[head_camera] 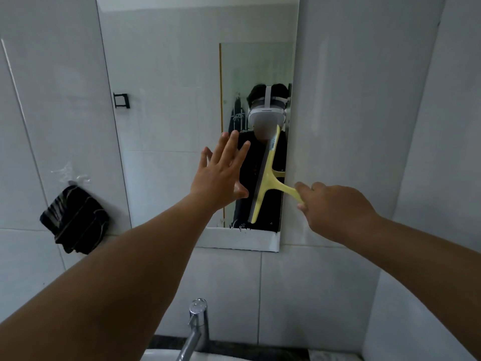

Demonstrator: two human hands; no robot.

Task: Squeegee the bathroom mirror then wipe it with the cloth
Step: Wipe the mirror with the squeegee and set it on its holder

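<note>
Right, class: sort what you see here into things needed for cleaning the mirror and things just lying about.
Belongs to the job:
mirror
yellow squeegee, gripped by the right hand
left hand, open, at the glass
dark cloth hanging on the wall

Just there:
tap
black wall bracket

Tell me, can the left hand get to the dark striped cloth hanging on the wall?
Probably yes. The left hand is open and holds nothing, and only bare white wall tile lies between it and the dark striped cloth.

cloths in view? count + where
1. A dark striped cloth hangs on the tiled wall, left of the mirror. Others may sit outside the frame.
</note>
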